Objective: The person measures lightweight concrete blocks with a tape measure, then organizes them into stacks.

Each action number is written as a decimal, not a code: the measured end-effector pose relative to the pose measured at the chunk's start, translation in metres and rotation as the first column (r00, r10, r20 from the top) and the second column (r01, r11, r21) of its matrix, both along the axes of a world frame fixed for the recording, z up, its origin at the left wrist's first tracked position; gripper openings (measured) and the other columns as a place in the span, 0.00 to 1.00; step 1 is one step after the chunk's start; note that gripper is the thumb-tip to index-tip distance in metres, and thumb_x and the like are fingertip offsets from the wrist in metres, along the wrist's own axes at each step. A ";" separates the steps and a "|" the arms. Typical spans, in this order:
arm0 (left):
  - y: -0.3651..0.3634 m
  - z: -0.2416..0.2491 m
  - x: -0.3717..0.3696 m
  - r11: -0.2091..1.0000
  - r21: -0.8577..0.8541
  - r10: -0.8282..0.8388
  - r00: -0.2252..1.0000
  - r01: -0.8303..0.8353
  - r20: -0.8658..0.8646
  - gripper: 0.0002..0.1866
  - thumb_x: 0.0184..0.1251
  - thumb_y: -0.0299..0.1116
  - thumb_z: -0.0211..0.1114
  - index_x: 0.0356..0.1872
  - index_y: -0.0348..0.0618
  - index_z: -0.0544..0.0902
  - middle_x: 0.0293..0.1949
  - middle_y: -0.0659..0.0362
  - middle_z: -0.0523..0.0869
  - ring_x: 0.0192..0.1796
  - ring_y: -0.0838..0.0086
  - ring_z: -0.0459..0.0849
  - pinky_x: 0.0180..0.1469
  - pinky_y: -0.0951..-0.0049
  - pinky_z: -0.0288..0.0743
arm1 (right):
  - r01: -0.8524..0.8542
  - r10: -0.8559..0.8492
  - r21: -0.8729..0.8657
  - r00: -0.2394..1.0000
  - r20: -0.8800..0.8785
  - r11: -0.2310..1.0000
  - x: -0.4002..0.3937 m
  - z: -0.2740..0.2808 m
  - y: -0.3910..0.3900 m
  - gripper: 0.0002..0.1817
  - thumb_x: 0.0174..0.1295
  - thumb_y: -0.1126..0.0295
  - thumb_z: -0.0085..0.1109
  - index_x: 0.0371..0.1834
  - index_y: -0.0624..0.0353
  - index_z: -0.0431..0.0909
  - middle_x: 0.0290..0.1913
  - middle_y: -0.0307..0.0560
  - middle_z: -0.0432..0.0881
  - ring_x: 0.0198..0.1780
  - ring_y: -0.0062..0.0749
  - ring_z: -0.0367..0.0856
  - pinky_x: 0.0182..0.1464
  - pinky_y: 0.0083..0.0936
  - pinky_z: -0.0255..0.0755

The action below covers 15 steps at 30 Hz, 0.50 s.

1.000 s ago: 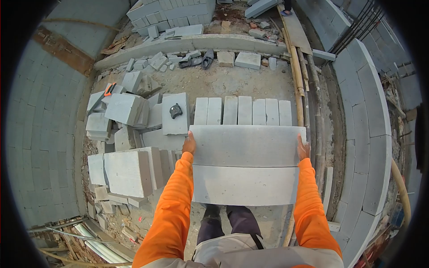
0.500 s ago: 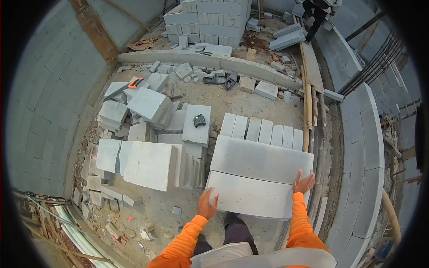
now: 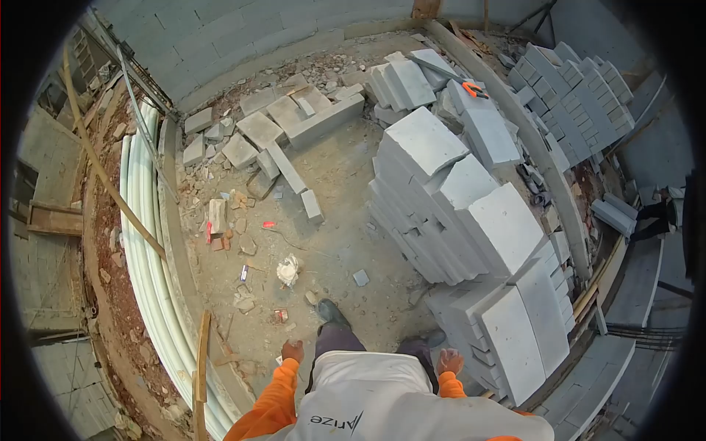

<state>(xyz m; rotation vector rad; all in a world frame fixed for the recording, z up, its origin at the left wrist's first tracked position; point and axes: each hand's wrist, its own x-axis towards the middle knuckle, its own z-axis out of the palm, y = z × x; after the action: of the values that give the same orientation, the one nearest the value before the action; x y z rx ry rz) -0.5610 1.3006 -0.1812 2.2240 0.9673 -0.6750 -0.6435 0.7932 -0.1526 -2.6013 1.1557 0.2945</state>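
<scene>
My left hand (image 3: 293,350) hangs beside my left thigh above the dusty floor, its fingers curled in with nothing visible in them. On the other side, my right hand (image 3: 450,361) is also curled and holds nothing that I can see. It is close to the left side of a stack of pale grey concrete blocks (image 3: 512,342), apparently without touching it. Behind that stack rises a larger pile of blocks (image 3: 423,147). A tool with an orange handle (image 3: 473,89) lies on a block farther back.
Long white pipes (image 3: 151,242) run along the left, with a wooden pole (image 3: 110,169) across them. Broken blocks (image 3: 257,132) and rubble lie ahead. A low concrete ledge (image 3: 515,110) crosses the right side. Another person (image 3: 662,213) stands beyond it near blocks.
My hands have come off the top block of the stack and dropped to my sides. My view has turned left, so the stack now sits on my right.
</scene>
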 end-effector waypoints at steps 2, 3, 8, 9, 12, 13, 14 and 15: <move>0.048 -0.046 -0.011 0.965 0.012 0.262 0.964 -0.262 -0.041 0.25 0.62 0.47 0.65 0.49 0.34 0.82 0.45 0.37 0.86 0.51 0.44 0.85 0.55 0.54 0.78 | -0.048 0.089 0.264 0.985 -0.146 0.963 0.004 -0.030 0.016 0.21 0.63 0.51 0.60 0.43 0.58 0.83 0.42 0.60 0.84 0.48 0.58 0.80 0.58 0.47 0.68; 0.071 -0.082 -0.022 0.936 0.002 0.351 0.935 -0.351 -0.056 0.25 0.61 0.46 0.66 0.49 0.33 0.82 0.45 0.36 0.86 0.50 0.44 0.85 0.55 0.55 0.78 | -0.039 0.134 0.392 0.967 -0.217 0.919 0.006 -0.045 0.021 0.22 0.62 0.49 0.61 0.41 0.60 0.84 0.41 0.61 0.85 0.47 0.58 0.81 0.59 0.46 0.69; 0.116 -0.073 0.020 0.941 -0.109 0.317 0.948 -0.319 -0.041 0.26 0.60 0.45 0.67 0.51 0.30 0.81 0.45 0.35 0.86 0.53 0.44 0.84 0.55 0.57 0.77 | -0.124 0.282 0.352 0.851 -0.444 0.928 0.055 -0.045 0.027 0.17 0.63 0.58 0.63 0.39 0.65 0.84 0.44 0.60 0.87 0.49 0.48 0.85 0.56 0.40 0.74; 0.121 -0.073 0.031 0.923 -0.101 0.367 0.929 -0.371 -0.048 0.26 0.60 0.45 0.67 0.51 0.30 0.81 0.45 0.35 0.86 0.53 0.45 0.84 0.55 0.57 0.77 | 0.022 0.130 0.309 0.878 -0.460 0.951 0.076 -0.015 0.041 0.16 0.63 0.61 0.63 0.38 0.66 0.84 0.43 0.59 0.87 0.49 0.46 0.85 0.55 0.38 0.75; 0.144 -0.120 0.044 0.815 -0.164 0.562 0.827 -0.556 -0.015 0.27 0.60 0.45 0.67 0.51 0.30 0.81 0.45 0.35 0.86 0.53 0.46 0.85 0.56 0.58 0.77 | 0.229 -0.118 0.560 0.966 -0.228 0.796 0.127 -0.013 0.047 0.16 0.64 0.63 0.61 0.28 0.68 0.82 0.28 0.57 0.84 0.26 0.40 0.85 0.31 0.35 0.82; 0.154 -0.132 0.049 0.764 -0.197 0.626 0.780 -0.614 0.002 0.27 0.60 0.45 0.67 0.51 0.30 0.81 0.45 0.35 0.86 0.53 0.46 0.85 0.56 0.58 0.77 | 0.377 -0.313 0.611 0.925 -0.215 0.696 0.147 -0.015 0.055 0.17 0.64 0.62 0.61 0.26 0.68 0.81 0.25 0.56 0.83 0.21 0.40 0.83 0.26 0.35 0.82; 0.161 -0.131 0.060 0.801 -0.168 0.582 0.813 -0.575 -0.009 0.27 0.60 0.45 0.67 0.52 0.30 0.81 0.46 0.36 0.86 0.53 0.47 0.85 0.56 0.58 0.76 | 0.390 -0.283 0.577 0.920 -0.270 0.718 0.173 -0.017 0.062 0.15 0.64 0.63 0.62 0.30 0.67 0.82 0.24 0.54 0.83 0.24 0.42 0.85 0.26 0.38 0.83; 0.165 -0.125 0.074 0.836 -0.137 0.534 0.845 -0.531 -0.022 0.27 0.61 0.45 0.67 0.53 0.30 0.81 0.47 0.37 0.86 0.53 0.47 0.85 0.57 0.58 0.76 | 0.401 -0.256 0.543 0.910 -0.325 0.738 0.211 -0.015 0.066 0.14 0.64 0.63 0.63 0.33 0.66 0.82 0.24 0.53 0.82 0.26 0.44 0.86 0.26 0.41 0.84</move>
<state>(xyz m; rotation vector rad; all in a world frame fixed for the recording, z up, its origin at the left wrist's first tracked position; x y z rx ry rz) -0.4874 1.4655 -0.3059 1.7117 1.4088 -0.4432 -0.4329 0.8596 -0.1675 -1.7984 1.3089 0.7619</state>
